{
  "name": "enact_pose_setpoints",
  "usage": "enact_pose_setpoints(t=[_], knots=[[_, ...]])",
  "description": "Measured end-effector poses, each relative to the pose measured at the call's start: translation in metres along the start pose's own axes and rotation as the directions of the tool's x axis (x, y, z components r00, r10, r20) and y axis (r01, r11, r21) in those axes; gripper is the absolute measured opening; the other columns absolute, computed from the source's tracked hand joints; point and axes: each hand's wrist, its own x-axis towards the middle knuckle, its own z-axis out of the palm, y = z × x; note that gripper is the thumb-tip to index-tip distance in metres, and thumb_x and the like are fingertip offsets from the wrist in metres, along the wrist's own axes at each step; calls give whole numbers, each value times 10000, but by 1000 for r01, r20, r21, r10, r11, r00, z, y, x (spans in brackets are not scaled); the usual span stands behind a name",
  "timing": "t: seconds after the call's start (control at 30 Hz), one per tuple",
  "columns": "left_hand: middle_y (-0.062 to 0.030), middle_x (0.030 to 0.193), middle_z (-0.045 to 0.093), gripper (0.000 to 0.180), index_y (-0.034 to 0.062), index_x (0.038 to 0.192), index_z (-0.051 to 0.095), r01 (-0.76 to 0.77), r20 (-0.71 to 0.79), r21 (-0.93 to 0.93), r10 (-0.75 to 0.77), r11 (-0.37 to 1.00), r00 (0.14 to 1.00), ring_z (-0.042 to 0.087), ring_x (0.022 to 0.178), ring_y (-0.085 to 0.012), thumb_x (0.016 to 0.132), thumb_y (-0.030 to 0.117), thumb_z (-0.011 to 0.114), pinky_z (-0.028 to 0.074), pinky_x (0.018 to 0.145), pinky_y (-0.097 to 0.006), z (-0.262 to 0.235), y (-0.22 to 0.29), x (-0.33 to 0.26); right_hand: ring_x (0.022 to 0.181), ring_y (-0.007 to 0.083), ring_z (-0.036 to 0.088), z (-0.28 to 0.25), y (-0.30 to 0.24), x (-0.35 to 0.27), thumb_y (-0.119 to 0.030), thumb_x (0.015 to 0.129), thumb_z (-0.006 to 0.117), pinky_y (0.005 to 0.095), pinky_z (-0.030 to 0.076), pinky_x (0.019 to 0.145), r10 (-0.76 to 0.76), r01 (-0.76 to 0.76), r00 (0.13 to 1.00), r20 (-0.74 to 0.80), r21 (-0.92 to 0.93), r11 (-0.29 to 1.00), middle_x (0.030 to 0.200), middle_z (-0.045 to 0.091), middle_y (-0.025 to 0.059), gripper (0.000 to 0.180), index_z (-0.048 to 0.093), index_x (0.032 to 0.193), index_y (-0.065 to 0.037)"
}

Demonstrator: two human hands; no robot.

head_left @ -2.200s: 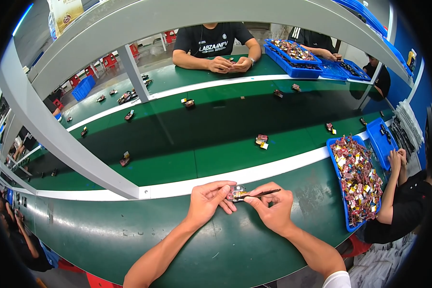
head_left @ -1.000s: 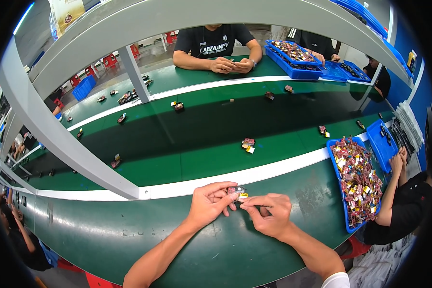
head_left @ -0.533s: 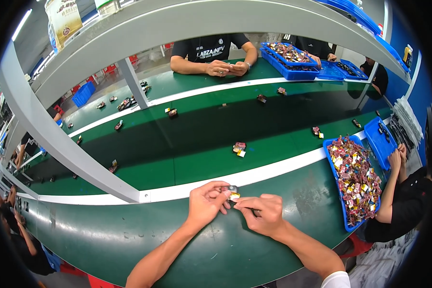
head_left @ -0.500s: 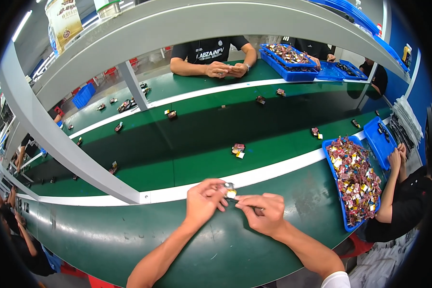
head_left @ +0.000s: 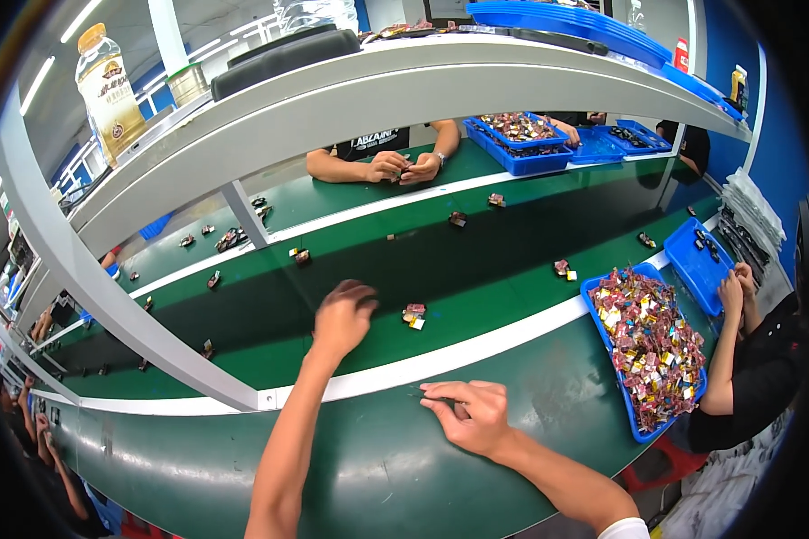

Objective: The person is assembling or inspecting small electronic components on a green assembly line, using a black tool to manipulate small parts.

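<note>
Over the green conveyor belt (head_left: 476, 260) reaches my left hand (head_left: 342, 319), its fingers smeared by motion, so what they hold, if anything, cannot be made out. To its right on the belt lies a small pinkish-red part with a white and yellow tag (head_left: 414, 315), apart from the hand. My right hand (head_left: 473, 415) is above the near green worktop (head_left: 368, 458), thumb and forefinger pinched together. Something thin and dark seems to stick out of that pinch, too small to name.
A blue tray (head_left: 640, 429) heaped with similar parts stands at right, beside a co-worker's hands (head_left: 737, 286). More small parts (head_left: 564, 269) are scattered along the belt. A grey shelf beam (head_left: 395, 94) and post (head_left: 144, 296) frame the area. Across the belt another person's hands (head_left: 403, 168) work.
My hands have come apart: the left has moved forward over the belt, while the right stays above the worktop. The dark piece with a yellow and white tag between them no longer shows. The view has tilted up.
</note>
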Motion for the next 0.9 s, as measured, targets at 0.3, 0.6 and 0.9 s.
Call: enact_pose_setpoints(t=[0.3, 0.6, 0.9], knots=[[-75, 936, 711, 162, 70, 894, 760, -79, 555, -113, 129, 990, 822, 677, 878, -261, 739, 115, 775, 537, 801, -364, 39, 18, 49, 467, 171, 599, 2, -1, -1, -26, 756, 807, 265, 462, 475, 10, -10, 1000, -4, -17, 1000, 794, 752, 33, 138, 720, 853, -72], [-94, 818, 715, 152, 40, 932, 707, 95, 578, -23, -64, 995, 814, 694, 764, -239, 791, 98, 701, 551, 688, -371, 11, 4, 32, 374, 109, 432, 3, -4, 0, -10, 735, 817, 239, 373, 433, -22, 23, 1000, -20, 27, 999, 744, 738, 30, 163, 723, 860, -54], [-76, 740, 649, 145, -69, 986, 641, 604, 440, -713, -443, 356, 781, 579, 459, -126, 955, 72, 629, 371, 364, -223, -35, 43, -74, 511, -9, 484, -5, -9, 8, 12, 830, 792, 193, 310, 425, 623, -672, 707, 335, 594, 442, 741, 680, 6, 180, 679, 969, 7]])
